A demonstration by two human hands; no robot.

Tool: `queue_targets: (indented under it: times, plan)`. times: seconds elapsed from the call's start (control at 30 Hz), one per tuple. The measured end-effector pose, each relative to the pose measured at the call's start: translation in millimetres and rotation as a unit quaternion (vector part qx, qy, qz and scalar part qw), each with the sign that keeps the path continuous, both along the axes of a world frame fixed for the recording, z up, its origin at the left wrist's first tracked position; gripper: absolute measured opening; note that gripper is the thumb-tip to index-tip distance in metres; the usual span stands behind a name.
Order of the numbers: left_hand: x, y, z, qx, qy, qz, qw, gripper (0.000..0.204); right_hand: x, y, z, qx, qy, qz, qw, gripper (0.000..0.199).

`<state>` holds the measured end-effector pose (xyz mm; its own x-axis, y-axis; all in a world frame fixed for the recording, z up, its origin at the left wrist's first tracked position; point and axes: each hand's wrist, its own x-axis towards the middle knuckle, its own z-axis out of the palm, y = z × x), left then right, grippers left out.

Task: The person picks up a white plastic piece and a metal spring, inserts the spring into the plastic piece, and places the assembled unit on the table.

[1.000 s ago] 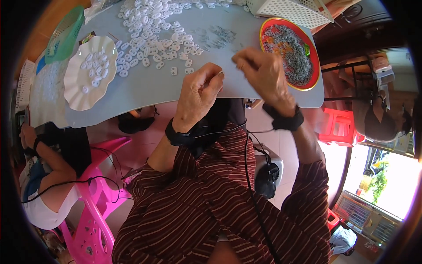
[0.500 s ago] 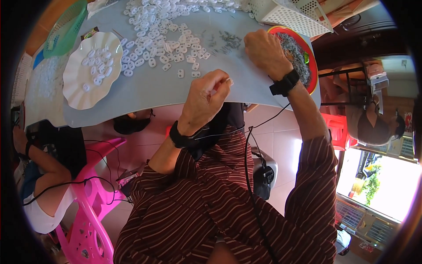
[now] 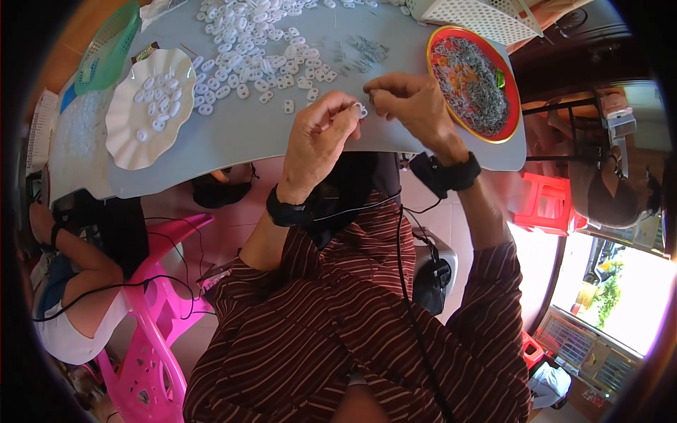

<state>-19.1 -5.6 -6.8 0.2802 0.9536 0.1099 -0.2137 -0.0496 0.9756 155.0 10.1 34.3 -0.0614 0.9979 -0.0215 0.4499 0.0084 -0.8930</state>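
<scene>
Above the near edge of the table, my left hand [image 3: 315, 141] pinches a small white plastic piece with two holes [image 3: 362, 111] between thumb and fingers. My right hand [image 3: 416, 106] is close beside it, its thumb and forefinger pressed together; what they hold, if anything, is too small to make out. Beyond both hands lies a heap of similar white pieces [image 3: 247, 53], spreading into loose ones. Thin grey metal bits [image 3: 368, 51] are scattered to the right of that heap. More such metal bits fill a red round tray with a gold rim [image 3: 513, 106], right of my right hand.
A scalloped cream plate [image 3: 121, 141] holds several white pieces on the left. Behind it stands a green basket [image 3: 106, 53]; a white perforated basket [image 3: 486, 25] is at the far right. A seated person [image 3: 77, 282] is at left, near a pink chair [image 3: 159, 338]. Cables cross my lap.
My right hand has left the edge of the red tray and come in beside my left hand. The left hand keeps its pinch, and the white piece now shows at its fingertips.
</scene>
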Motion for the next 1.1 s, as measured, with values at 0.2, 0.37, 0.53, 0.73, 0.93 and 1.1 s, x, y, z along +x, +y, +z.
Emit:
queue_targets:
  times: [0.2, 0.37, 0.53, 0.73, 0.93, 1.1]
  plan:
    - [5.1, -0.3, 7.4, -0.011, 0.048, -0.007, 0.999, 0.013, 3.8, -19.8, -20.6, 0.03, 0.217, -0.01, 0.976, 0.015]
    - [20.9, 1.0, 6.5, 0.025, 0.023, 0.031, 0.999, 0.018, 2.2, -23.3, -22.5, 0.04, 0.281, -0.01, 0.959, 0.015]
    - [24.0, 1.8, 6.3, 0.02, 0.037, 0.018, 0.999, 0.019, 3.1, -25.2, -25.3, 0.056, 0.289, -0.019, 0.955, 0.013]
    - [25.1, 3.3, 4.1, 0.031, 0.037, 0.026, 0.999, 0.021, 3.9, -26.0, -27.1, 0.068, 0.266, -0.004, 0.962, 0.011]
    - [27.2, 2.2, 6.2, 0.019, 0.05, 0.022, 0.998, 0.021, 8.1, -26.2, -31.6, 0.065, 0.305, -0.024, 0.95, 0.012]
    - [26.3, 0.1, 9.6, 0.005, 0.07, 0.015, 0.997, 0.021, 2.3, -28.6, -28.5, 0.07, 0.338, -0.049, 0.937, 0.014]
